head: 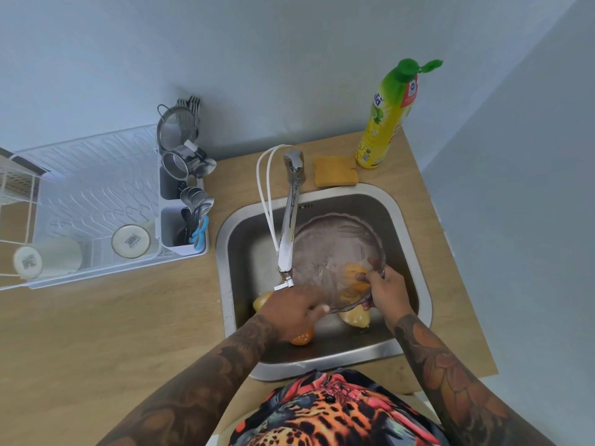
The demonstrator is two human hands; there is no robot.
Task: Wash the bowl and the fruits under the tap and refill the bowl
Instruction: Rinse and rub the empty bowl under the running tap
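A clear glass bowl [331,252] is held tilted in the steel sink [409,226], just beside the spout of the chrome tap [291,217]. My right hand [384,291] grips the bowl's near right rim, thumb inside. My left hand [294,309] holds the near left rim, fingers curled at the edge. Fruits lie on the sink floor: an orange [302,338] under my left wrist, a yellow fruit [261,300] at the left, a yellow pear-like fruit [354,318] below the bowl. Another orange fruit [354,278] shows through the glass.
A yellow sponge [335,171] and a green-capped dish soap bottle [388,117] stand behind the sink. A white dish rack [93,201] with cups, strainers and cutlery sits at the left on the wooden counter [112,333]. A white hose [267,194] loops by the tap.
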